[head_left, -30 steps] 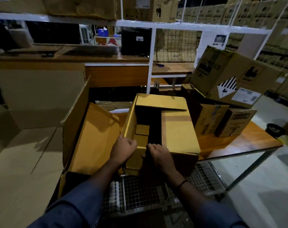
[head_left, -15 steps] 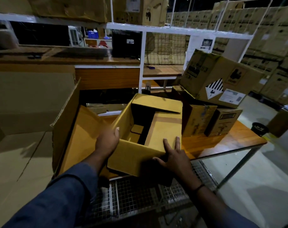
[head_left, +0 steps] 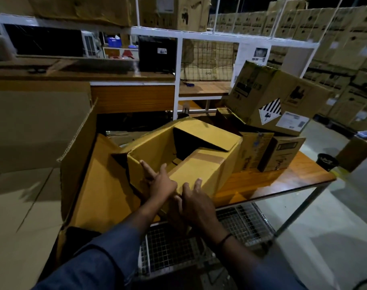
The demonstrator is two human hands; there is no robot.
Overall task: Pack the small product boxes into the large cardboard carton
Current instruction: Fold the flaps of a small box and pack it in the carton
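An open yellow-brown carton [head_left: 201, 172] sits tilted on the wooden table [head_left: 272, 182], its mouth facing up and away, one top flap folded inward. My left hand [head_left: 160, 182] rests on its near rim with the fingers spread. My right hand [head_left: 196, 203] presses against the near lower corner, thumb underneath, and props the carton. Two small printed product boxes [head_left: 254, 152] [head_left: 283, 152] stand just right of the carton, touching it. The carton's inside is mostly in shadow.
A bigger open carton [head_left: 99, 185] lies on its side at the left, flaps out. A large labelled box [head_left: 272, 97] leans on the small boxes. A wire-mesh shelf [head_left: 201, 243] lies under the table. A black cup [head_left: 327, 162] is at the right.
The carton has turned and tipped up on its near corner. Both hands moved from its sides to that near corner, now close together.
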